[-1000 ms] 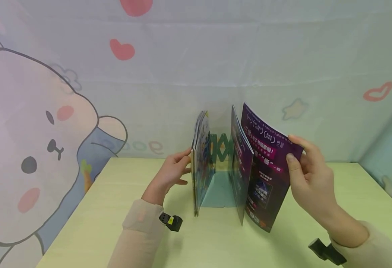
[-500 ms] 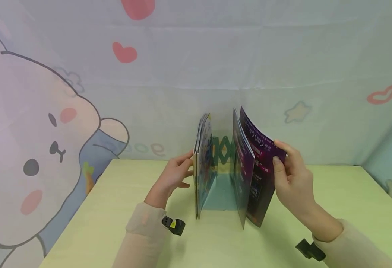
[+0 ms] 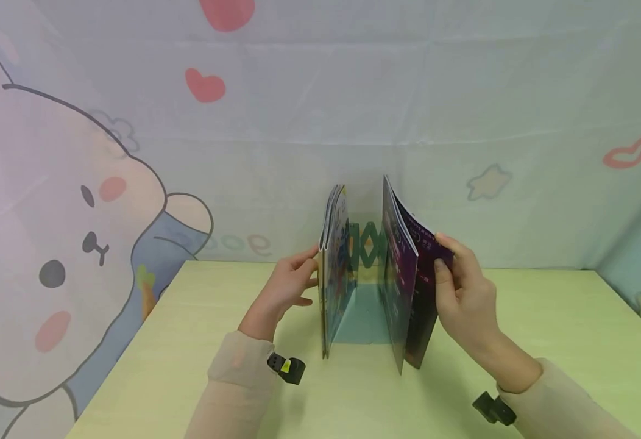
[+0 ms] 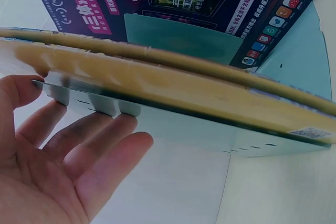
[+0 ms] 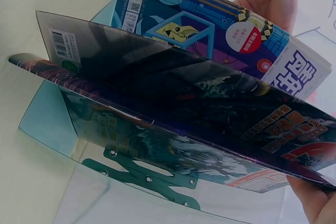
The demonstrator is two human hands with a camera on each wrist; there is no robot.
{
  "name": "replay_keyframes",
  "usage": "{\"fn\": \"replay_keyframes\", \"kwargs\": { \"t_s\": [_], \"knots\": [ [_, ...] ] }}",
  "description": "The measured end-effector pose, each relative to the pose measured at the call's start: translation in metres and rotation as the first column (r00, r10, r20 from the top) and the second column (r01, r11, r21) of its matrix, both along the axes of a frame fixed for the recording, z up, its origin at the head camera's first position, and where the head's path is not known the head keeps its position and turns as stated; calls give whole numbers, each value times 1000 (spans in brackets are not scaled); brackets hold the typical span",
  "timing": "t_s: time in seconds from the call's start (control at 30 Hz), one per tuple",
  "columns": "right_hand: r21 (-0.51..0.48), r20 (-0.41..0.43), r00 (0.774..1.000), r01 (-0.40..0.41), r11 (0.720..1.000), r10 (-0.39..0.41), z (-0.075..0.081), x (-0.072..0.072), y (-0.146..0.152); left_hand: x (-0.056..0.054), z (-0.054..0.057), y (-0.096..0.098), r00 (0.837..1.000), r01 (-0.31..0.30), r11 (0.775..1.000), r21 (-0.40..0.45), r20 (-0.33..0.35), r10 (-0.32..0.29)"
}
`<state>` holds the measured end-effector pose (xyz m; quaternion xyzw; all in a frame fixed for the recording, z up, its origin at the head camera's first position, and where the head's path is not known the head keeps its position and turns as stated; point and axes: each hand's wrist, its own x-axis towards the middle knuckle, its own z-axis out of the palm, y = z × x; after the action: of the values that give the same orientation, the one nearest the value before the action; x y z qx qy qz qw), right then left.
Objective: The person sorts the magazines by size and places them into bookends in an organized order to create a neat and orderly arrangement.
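Note:
A teal bookend stand (image 3: 363, 323) with a green folding lattice (image 3: 371, 247) stands on the table. Against its left side lean upright magazines (image 3: 338, 262) with colourful covers. My left hand (image 3: 287, 280) touches the outer face of that side's plate; in the left wrist view its fingertips (image 4: 128, 123) meet the teal plate (image 4: 184, 127). Toward the right side stands a dark purple magazine (image 3: 400, 286). My right hand (image 3: 465, 299) pinches the near upper corner of another dark purple magazine (image 3: 426, 292), slanted close beside it, thumb on the side facing me.
The pale yellow-green table (image 3: 540, 341) extends to both sides. Behind it hangs a printed cloth (image 3: 298, 122) with a cartoon bear and hearts. Each wrist carries a small black camera (image 3: 287, 367). Between the two sets of magazines lies a gap over the stand's base.
My right hand has moved left with the pinched magazine, bringing it close against the standing purple one and turning it more edge-on. The left hand keeps its place on the plate.

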<state>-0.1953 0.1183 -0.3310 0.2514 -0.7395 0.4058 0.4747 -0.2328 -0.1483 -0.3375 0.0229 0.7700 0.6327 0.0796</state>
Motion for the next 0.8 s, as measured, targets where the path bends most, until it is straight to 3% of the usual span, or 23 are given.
{"fn": "replay_keyframes", "kwargs": {
  "t_s": [0.2,0.3,0.53,0.8],
  "knots": [
    [17,21,999,-30,999,29,2,2,-1,0,0,1,1000,-2,1000,-1,2,2],
    [14,62,995,-84,996,83,3,2,-1,0,0,0,1000,-3,1000,-5,5,3],
    [-44,198,953,-226,973,230,6,8,-2,-1,3,1,1000,-4,1000,-15,6,4],
    [-61,314,930,-182,981,192,11,17,-7,1,2,0,1000,-5,1000,-20,13,5]
  ]
}}
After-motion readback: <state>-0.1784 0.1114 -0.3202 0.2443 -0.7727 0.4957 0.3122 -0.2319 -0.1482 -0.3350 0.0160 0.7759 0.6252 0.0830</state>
